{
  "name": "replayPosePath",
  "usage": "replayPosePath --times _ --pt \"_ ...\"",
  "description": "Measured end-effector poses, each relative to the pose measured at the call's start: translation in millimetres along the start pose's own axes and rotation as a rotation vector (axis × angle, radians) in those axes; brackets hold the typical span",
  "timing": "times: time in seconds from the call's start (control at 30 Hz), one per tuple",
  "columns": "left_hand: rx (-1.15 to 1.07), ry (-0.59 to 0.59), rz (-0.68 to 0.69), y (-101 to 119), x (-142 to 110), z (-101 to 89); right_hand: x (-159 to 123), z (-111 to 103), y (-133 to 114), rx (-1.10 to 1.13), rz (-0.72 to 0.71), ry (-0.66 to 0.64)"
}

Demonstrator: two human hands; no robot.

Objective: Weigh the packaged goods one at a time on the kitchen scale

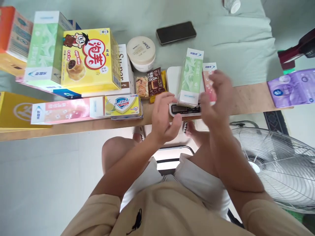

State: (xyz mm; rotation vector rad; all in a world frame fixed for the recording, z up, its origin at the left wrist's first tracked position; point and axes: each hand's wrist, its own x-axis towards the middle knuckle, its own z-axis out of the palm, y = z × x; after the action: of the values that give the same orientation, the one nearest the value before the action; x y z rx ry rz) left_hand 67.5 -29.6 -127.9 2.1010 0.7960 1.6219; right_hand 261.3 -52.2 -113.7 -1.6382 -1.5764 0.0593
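Resting on the scale [174, 82], the green box [190, 77] has the left hand [163, 119] at seven o'clock, loosely open, and the right hand [218, 103] at four (blurred, fingers parted, near the pink box [209, 86]). The phone [176, 32] lies at eleven o'clock, the white tub [141, 52] at ten.

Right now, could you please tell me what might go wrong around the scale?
The green box overlaps the scale's dark front panel, so a reading might be partly hidden. The scale sits by the board's front edge; a bump from the left hand could shift it. The Safeguard box, also there, might get knocked off.
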Motion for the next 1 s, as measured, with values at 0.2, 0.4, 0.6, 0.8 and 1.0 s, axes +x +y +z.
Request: replayPosePath --times 0.2,0.4,0.6,0.8,1.0 --pt "0.081 -0.194 -0.177 5 -9 10.5 -8 34 -43 -0.138 0.224 -0.189" --pt "0.060 -0.229 -0.112 4 -2 16.3 -11 38 -31 -0.080 0.189 -0.054" --pt "-0.186 -0.215 0.118 16 6 40.4 -12 -19 5 -0.073 -0.147 0.265" --pt "-0.160 -0.198 0.096 11 14 60.6 -13 -60 81 -0.082 -0.010 0.327" --pt "-0.130 -0.117 0.066 -3 20 64.0 -32 -60 95 -0.114 0.146 0.082"
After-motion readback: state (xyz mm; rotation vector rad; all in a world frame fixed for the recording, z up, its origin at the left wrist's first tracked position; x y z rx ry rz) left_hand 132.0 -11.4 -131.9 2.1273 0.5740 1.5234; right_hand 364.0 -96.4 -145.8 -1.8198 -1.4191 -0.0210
